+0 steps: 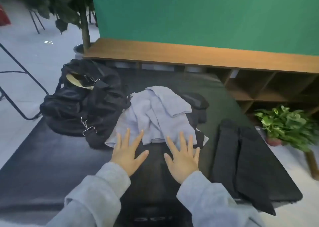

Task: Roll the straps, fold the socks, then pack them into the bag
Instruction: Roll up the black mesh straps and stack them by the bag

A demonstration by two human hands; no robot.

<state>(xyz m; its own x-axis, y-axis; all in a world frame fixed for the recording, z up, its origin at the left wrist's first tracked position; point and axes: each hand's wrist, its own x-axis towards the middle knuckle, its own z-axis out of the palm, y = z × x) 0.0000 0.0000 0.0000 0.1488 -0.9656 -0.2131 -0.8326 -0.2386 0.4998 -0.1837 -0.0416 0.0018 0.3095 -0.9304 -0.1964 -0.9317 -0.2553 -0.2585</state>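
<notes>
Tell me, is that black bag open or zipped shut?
Open: the black bag gapes at its top, showing a pale lining inside.

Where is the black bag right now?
In the head view the black bag sits on the left of the dark mat, its top open, right beside the pale blue cloth and beyond the left hand.

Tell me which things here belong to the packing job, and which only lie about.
Job: black bag; long black pieces, probably straps; both hands, flat on the mat.
Lying about: light blue cloth, dark mat, potted plant, wooden shelf.
</notes>
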